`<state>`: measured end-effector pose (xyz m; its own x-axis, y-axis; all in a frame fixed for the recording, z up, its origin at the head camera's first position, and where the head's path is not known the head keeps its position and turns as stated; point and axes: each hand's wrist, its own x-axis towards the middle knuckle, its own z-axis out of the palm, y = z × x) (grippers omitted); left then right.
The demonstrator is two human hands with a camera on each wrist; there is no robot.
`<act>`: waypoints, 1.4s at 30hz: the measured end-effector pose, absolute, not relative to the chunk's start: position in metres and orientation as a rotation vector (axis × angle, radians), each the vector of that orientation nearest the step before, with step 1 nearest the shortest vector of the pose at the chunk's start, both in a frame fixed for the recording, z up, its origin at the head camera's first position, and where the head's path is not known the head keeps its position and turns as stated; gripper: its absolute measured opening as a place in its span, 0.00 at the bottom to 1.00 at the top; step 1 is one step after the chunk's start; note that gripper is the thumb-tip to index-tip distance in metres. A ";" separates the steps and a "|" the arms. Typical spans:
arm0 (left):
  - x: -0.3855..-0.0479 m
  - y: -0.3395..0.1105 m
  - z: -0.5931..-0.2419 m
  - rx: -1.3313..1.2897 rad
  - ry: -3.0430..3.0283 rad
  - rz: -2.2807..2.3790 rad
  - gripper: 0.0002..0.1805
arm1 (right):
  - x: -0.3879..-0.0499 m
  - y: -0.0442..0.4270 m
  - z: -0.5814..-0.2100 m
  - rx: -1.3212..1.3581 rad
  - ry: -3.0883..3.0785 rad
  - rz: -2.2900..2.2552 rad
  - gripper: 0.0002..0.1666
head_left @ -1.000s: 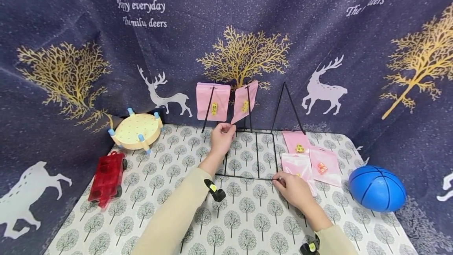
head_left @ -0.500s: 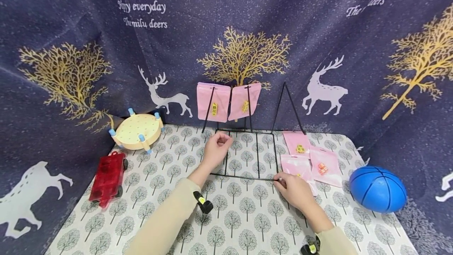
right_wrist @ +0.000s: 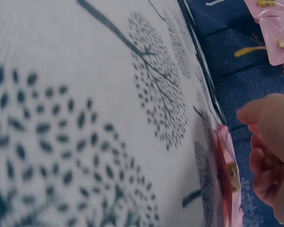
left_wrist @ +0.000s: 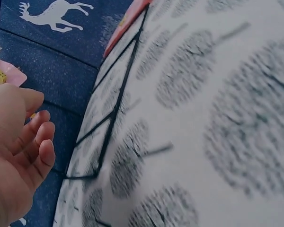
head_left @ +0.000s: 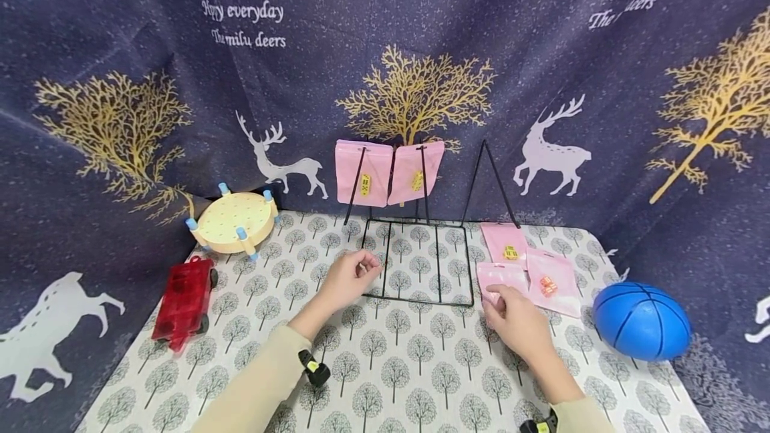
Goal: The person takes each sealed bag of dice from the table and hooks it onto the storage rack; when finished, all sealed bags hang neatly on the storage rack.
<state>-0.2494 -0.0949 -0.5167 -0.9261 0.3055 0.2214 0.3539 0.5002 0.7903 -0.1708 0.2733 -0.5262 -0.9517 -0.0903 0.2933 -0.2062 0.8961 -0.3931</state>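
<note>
A black wire rack (head_left: 415,301) stands at the table's back. Two sets of pink zip bags with yellow dice hang on its hooks: a left bag (head_left: 380,162) and a right bag (head_left: 406,182). My left hand (head_left: 344,280), fingers loosely bent and holding nothing, hovers by the base's front left corner. Holding nothing either, my right hand (head_left: 522,327) is over or beside a pink bag (head_left: 499,275) lying right of the rack; the head view does not show whether they touch. Beside it lie a bag with yellow dice (head_left: 496,236) and one with orange-red dice (head_left: 562,272).
A blue ball (head_left: 642,321) sits on the right. At the left are a red toy cart (head_left: 183,299) and a round cream board (head_left: 234,222) with blue-tipped pegs. A dark deer-print cloth (head_left: 313,85) hangs behind the tree-print tablecloth (head_left: 397,386).
My left hand has let go of the right hanging bag and drawn back toward me and leftward. My right hand has left the rack's front corner and moved right to the lying bags.
</note>
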 end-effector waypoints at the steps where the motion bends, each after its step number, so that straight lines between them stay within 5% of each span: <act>1: -0.248 -0.098 -0.519 -0.601 -2.689 -1.401 0.04 | -0.171 0.276 -0.526 0.188 -2.787 0.626 0.21; 10: -0.239 -0.117 -0.534 -0.691 -2.799 -1.167 0.04 | -0.166 0.296 -0.525 -0.164 -2.852 0.656 0.38; 25: -0.239 -0.139 -0.544 -0.780 -2.915 -1.060 0.17 | -0.165 0.304 -0.526 -0.309 -3.026 0.622 0.68; 42: -0.240 -0.144 -0.549 -0.762 -2.928 -0.999 0.11 | -0.165 0.305 -0.525 -0.317 -2.996 0.749 0.66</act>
<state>-0.2397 -0.1444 -0.5488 -0.8847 0.4532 0.1093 0.4255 0.6892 0.5864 -0.1646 0.3051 -0.5250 -0.9784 0.2061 -0.0136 0.1882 0.8627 -0.4693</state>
